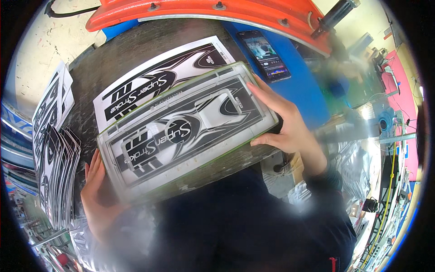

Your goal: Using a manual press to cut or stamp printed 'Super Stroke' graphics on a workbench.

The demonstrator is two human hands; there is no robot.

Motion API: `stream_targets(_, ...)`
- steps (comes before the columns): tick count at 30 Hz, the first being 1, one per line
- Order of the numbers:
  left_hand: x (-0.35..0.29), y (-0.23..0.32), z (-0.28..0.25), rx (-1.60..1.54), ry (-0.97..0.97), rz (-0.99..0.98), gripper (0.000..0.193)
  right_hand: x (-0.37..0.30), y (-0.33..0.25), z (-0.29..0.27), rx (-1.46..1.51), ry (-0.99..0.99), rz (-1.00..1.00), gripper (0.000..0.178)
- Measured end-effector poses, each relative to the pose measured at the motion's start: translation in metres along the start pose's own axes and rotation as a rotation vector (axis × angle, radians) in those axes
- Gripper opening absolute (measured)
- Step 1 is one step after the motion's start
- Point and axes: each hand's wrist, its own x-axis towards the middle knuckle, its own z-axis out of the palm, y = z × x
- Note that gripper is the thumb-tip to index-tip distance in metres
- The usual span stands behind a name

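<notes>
A clear rectangular plate (183,174) with greenish edges and raised inner outlines lies tilted across the middle, in front of my body. A black-and-white printed pattern shows through it. My right hand (283,115) grips its right end, thumb on the near edge and fingers over the far corner. At the left end, my left hand (97,192) holds the corner with its fingers along the side; part of that hand is blurred. Just beyond the plate, a white printed sheet (131,86) with the same black design lies on the dark worktop, partly covered by the plate.
Stacked printed sheets (56,177) stand at the left edge of the dark worktop (181,34). A lit phone (263,55) rests on a blue surface (301,93) at the far right. Across the back runs an orange machine beam (253,10) with bolts.
</notes>
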Motion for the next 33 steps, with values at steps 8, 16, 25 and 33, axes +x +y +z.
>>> stream_targets(8, -0.004, -0.011, 0.003, -0.005, 0.035, 0.055, 0.102, 0.0, 0.0, 0.0, 0.011, 0.002, -0.002, 0.1)
stream_targets(16, -0.004, -0.01, 0.003, -0.001, 0.025, 0.031, 0.102, -0.001, 0.0, -0.001, 0.003, -0.009, 0.023, 0.101)
stream_targets(25, -0.004, -0.012, 0.001, 0.054, 0.009, 0.041, 0.099, 0.0, 0.001, -0.001, 0.013, -0.003, 0.004, 0.101)
stream_targets(33, -0.004, -0.013, 0.002, -0.016, 0.037, 0.042, 0.1, 0.0, 0.0, -0.001, -0.004, 0.008, 0.024, 0.101)
